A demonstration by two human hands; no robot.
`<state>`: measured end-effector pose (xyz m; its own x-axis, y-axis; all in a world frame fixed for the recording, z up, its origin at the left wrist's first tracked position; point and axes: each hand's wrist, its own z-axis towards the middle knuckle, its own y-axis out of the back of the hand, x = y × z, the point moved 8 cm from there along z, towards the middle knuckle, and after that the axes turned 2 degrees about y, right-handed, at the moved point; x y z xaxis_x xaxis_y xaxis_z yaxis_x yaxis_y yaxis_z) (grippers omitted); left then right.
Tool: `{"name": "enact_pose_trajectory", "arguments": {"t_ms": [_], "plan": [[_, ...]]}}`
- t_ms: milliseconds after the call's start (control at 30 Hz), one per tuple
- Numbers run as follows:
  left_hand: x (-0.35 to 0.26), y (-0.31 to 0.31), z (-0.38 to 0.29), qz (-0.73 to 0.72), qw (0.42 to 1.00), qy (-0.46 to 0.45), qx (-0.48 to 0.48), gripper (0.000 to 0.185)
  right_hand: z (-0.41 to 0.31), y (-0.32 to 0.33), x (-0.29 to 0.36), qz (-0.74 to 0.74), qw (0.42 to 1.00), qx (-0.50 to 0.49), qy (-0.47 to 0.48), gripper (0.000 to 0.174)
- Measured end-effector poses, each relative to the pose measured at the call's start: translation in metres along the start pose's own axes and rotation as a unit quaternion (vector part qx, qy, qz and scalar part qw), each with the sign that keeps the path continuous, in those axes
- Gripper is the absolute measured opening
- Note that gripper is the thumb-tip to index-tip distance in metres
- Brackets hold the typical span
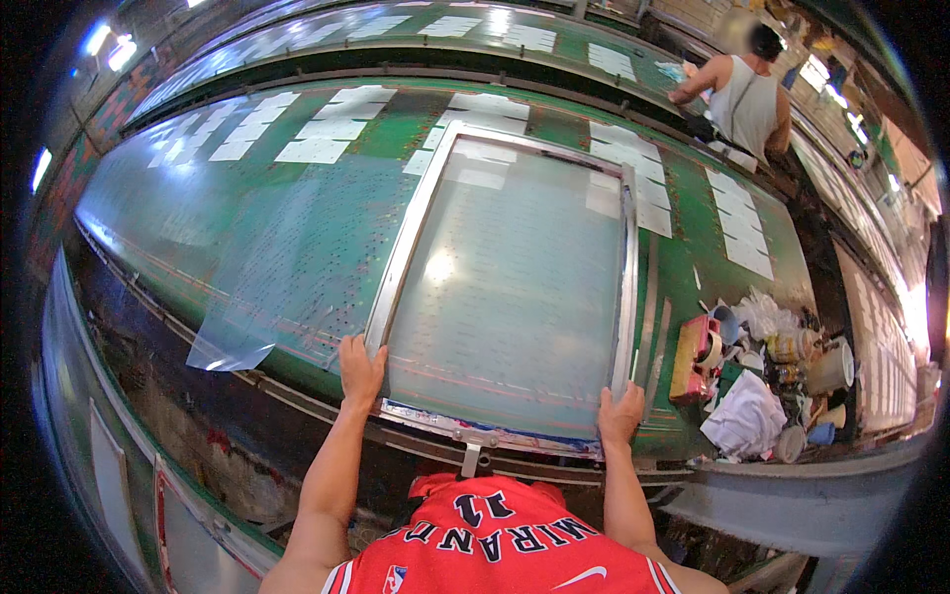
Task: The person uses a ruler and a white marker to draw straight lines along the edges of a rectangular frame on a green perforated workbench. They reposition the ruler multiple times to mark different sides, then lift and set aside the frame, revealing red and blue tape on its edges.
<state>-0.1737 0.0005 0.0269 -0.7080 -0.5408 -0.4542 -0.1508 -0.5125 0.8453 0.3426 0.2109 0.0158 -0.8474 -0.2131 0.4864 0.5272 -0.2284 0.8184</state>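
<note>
A silk-screen printing frame (pixel 629 297) with metal sides and pale stretched mesh (pixel 512 297) lies over a long green printing table (pixel 675 267) before me. My left hand (pixel 362 375) grips its left side near the front corner. On the opposite side, my right hand (pixel 622 416) holds the frame by the front right corner. A metal bracket (pixel 472 445) sits at the middle of the frame's front bar, close to my body. Left of the frame, a transparent dotted film sheet (pixel 297 252) lies on the table, its front corner curling over the edge.
Rows of white cut pieces (pixel 338 122) lie across the table. At the right end are a tape dispenser (pixel 694 360), a crumpled white cloth (pixel 744 417), cups and a plastic bucket (pixel 830 365). Another person (pixel 746 104) stands by a second table (pixel 371 37) behind.
</note>
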Motion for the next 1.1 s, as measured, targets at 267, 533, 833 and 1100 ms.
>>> {"name": "enact_pose_trajectory", "arguments": {"t_ms": [267, 533, 833, 1100], "plan": [[0.021, 0.063, -0.009, -0.051, 0.988, 0.135, -0.058, 0.05, 0.042, 0.008, 0.055, 0.035, 0.996, -0.017, 0.079, 0.055], [0.097, 0.166, -0.061, -0.181, 0.925, 0.324, -0.078, 0.049, 0.056, -0.005, 0.174, 0.105, 0.973, 0.011, 0.206, 0.053], [0.166, 0.245, -0.155, -0.279, 0.828, 0.476, -0.1, 0.041, 0.037, -0.036, 0.339, 0.155, 0.918, 0.062, 0.359, 0.045], [0.211, 0.282, -0.239, -0.416, 0.726, 0.504, -0.216, 0.034, 0.012, -0.04, 0.488, 0.205, 0.867, 0.164, 0.424, 0.045]]}}
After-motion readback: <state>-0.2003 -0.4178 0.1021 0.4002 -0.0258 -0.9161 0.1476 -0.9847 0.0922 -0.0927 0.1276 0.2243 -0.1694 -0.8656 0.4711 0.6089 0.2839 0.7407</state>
